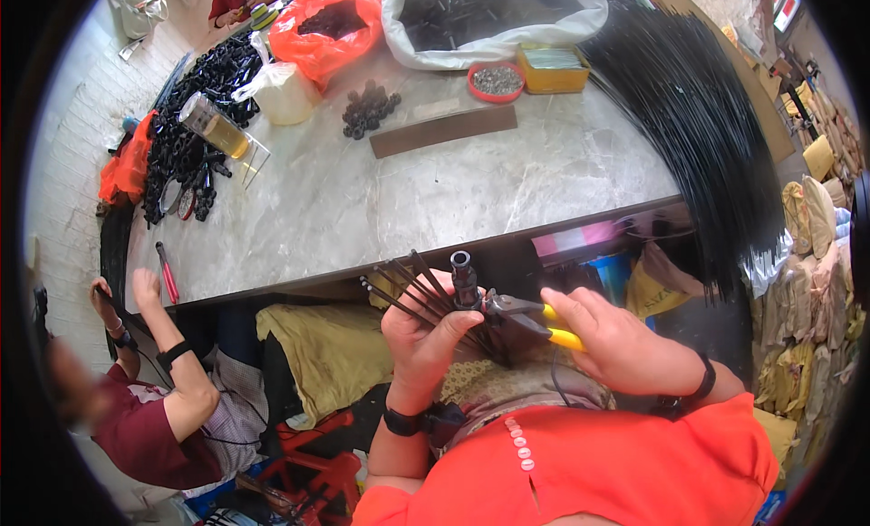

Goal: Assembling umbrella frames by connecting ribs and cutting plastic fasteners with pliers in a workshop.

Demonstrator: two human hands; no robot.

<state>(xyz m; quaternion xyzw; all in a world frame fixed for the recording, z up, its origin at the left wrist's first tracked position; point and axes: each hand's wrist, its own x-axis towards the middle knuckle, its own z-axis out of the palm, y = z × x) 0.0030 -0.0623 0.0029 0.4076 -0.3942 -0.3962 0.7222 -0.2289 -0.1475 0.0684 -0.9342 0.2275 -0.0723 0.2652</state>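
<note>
Fingers (456, 324) hold slim black rods (396, 302), yellow-handled pliers (535, 326)

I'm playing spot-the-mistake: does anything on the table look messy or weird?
Maybe the long black rods at the right of the table: their ends droop past its edge. The black parts at left lie in a loose heap. Nothing looks clearly broken.

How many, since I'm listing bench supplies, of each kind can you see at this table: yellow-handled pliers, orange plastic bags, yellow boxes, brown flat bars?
Yellow-handled pliers: 1
Orange plastic bags: 2
Yellow box: 1
Brown flat bar: 1
Total: 5
</note>
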